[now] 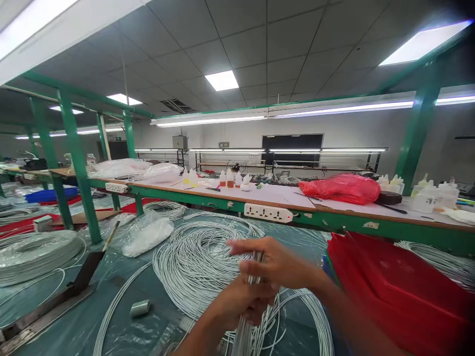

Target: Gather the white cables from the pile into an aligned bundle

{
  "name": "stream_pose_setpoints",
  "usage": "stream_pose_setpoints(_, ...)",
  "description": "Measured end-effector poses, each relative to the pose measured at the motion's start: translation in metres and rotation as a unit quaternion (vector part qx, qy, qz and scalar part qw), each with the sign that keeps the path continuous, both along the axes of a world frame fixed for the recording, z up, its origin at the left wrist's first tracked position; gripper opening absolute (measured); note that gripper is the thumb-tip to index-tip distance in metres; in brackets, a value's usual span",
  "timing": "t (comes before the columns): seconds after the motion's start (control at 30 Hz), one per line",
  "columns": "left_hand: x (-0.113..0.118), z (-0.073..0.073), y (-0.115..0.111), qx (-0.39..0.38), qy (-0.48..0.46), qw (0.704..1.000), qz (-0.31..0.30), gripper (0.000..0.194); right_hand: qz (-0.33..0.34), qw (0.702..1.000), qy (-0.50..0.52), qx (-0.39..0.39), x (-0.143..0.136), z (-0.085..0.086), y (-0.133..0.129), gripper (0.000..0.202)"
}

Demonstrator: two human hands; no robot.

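Both my hands meet over the bench, low in the middle of the view. My left hand is wrapped around a bundle of cut white wires that stands upright and runs down out of view. My right hand sits just above it with its fingers closed on the top ends of the same bundle. Under and behind the hands lies a big coil of white wire on the green bench top. The hands are blurred.
A red bin stands at the right. A second wire coil, a plastic bag, a small grey roll and a lever cutter lie at the left. A raised shelf carries bottles and a red bag.
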State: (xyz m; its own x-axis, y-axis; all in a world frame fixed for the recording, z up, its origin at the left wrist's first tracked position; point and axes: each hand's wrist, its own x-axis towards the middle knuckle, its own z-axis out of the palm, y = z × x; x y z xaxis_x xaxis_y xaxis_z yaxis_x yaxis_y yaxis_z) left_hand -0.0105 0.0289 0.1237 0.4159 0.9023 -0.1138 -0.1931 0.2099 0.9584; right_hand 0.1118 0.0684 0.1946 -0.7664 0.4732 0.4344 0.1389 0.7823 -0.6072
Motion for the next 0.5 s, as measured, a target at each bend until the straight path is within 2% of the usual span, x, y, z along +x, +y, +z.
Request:
stream_pose_setpoints(0.13, 0.000, 0.000, -0.001, 0.014, -0.004, 1.000, 0.015, 0.027, -0.001, 0.999, 0.037, 0.018, -0.005, 0.001, -0.003, 0.029)
stream_pose_setpoints(0.27, -0.003, 0.000, -0.003, 0.009, -0.031, 0.999, -0.004, 0.020, 0.043, 0.995, 0.062, -0.070, -0.002, 0.002, 0.007, 0.034)
stream_pose_setpoints(0.37, -0.008, -0.001, -0.006, 0.015, -0.082, 0.996, -0.031, 0.015, -0.002, 0.977, 0.174, -0.125, 0.003, -0.002, 0.018, 0.033)
stream_pose_setpoints(0.47, -0.013, -0.001, -0.007, 0.040, -0.124, 0.989, -0.063, 0.003, -0.069, 0.967, 0.218, -0.116, 0.004, -0.016, 0.019, 0.024)
stream_pose_setpoints(0.5, -0.015, -0.002, -0.006, 0.048, -0.130, 0.988, -0.072, 0.005, -0.093, 0.965, 0.224, -0.102, 0.003, -0.022, 0.015, 0.020)
